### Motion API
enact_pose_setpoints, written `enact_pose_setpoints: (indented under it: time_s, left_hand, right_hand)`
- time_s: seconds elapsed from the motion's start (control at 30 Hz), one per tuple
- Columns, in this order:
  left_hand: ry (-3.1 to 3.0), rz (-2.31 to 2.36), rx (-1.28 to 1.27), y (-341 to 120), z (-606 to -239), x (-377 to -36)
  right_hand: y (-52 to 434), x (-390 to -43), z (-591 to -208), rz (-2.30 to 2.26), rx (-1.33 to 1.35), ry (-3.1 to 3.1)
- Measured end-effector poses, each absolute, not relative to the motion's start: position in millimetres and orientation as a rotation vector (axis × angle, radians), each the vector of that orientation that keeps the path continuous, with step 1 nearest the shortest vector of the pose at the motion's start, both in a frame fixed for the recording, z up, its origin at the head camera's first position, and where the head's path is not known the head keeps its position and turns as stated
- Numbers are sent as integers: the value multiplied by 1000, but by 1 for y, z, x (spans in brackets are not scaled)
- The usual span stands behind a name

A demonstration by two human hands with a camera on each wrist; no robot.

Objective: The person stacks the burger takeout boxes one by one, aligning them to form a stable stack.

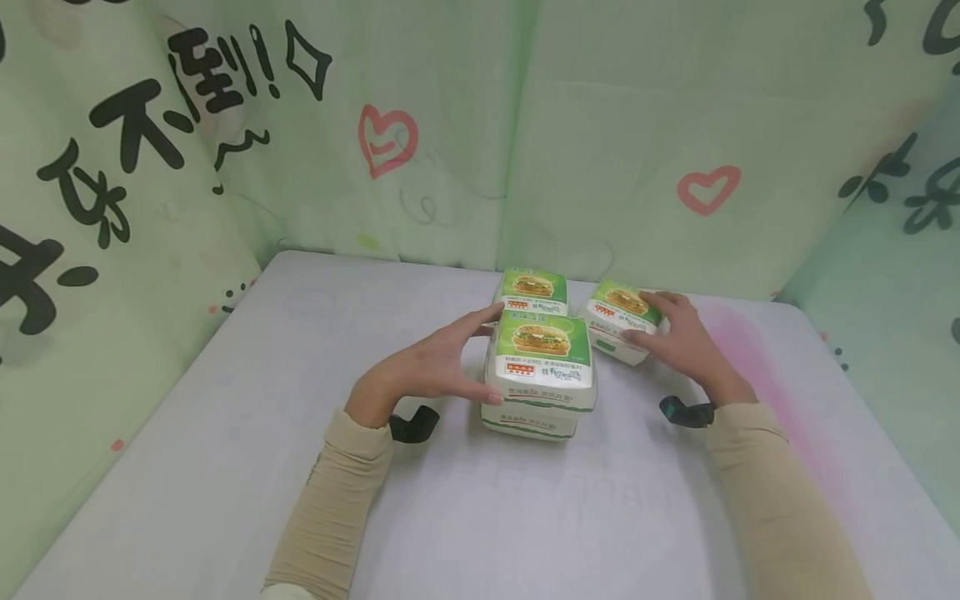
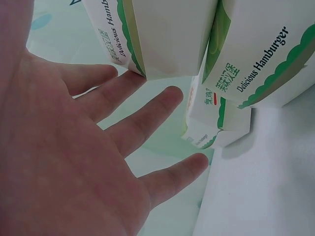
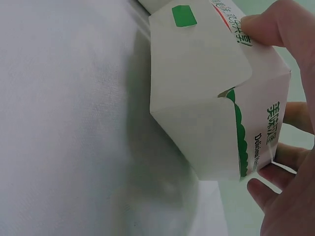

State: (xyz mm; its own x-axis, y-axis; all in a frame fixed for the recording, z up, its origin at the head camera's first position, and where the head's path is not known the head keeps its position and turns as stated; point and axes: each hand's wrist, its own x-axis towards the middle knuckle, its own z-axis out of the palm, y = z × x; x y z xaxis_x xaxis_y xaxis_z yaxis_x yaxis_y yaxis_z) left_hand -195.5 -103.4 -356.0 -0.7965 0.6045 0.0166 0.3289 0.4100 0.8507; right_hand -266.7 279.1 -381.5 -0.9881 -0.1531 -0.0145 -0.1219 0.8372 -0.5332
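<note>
Two hands work on the counter point(image 1: 225, 467): the left hand point(image 1: 431, 367), fingers straight, touches the stacked hamburger boxes point(image 1: 542, 367), while the right hand point(image 1: 682, 337) grips a single hamburger box point(image 1: 618, 321) just beside them.

Two white-and-green hamburger boxes point(image 1: 542, 358) sit stacked at centre, a third point(image 1: 533, 290) just behind; my right hand point(image 1: 686, 340) grips a tilted fourth box point(image 1: 622, 321).

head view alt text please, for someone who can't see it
Two hands work at hamburger boxes on a white table: the left hand rests open against a stack of two boxes, and the right hand grips a single box beside it. A fourth box sits behind the stack.
</note>
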Motion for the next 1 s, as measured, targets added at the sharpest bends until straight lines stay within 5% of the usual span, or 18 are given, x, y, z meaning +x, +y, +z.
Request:
enact_pose_setpoints:
  time_s: [1.0]
  left_hand:
    - [2341, 1376, 885, -105, -355, -195]
  right_hand:
    - [273, -237, -325, -1089, -395, 3031]
